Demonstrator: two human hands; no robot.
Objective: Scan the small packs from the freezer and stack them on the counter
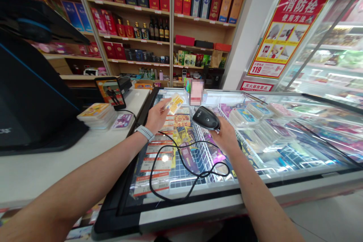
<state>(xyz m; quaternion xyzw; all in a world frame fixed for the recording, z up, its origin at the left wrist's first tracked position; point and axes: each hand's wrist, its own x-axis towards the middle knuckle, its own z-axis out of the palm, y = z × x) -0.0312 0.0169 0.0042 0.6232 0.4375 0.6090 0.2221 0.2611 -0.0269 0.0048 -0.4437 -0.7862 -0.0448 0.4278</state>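
Observation:
My left hand (157,115), with a grey watch band on its wrist, pinches a flat clear pack with a yellow label (175,103) above the freezer's glass top. In my right hand (226,136) is a black barcode scanner (206,117), its head pointing to the left toward the pack. A black cable (151,176) lies in loops on the glass between my forearms. On the counter at left stands a stack of similar yellow-labelled packs (96,115), with a purple-labelled pack (123,121) beside it. More flat packs (272,130) sit in piles on the glass to the right.
A chest freezer (170,217) with wire baskets and price tags under its glass spans the front. At left are a black checkout terminal (31,94) and a propped-up phone (111,92). Behind, shelves (136,7) hold boxes and bottles. A blurred-out pink item (196,92) stands at the freezer's far edge.

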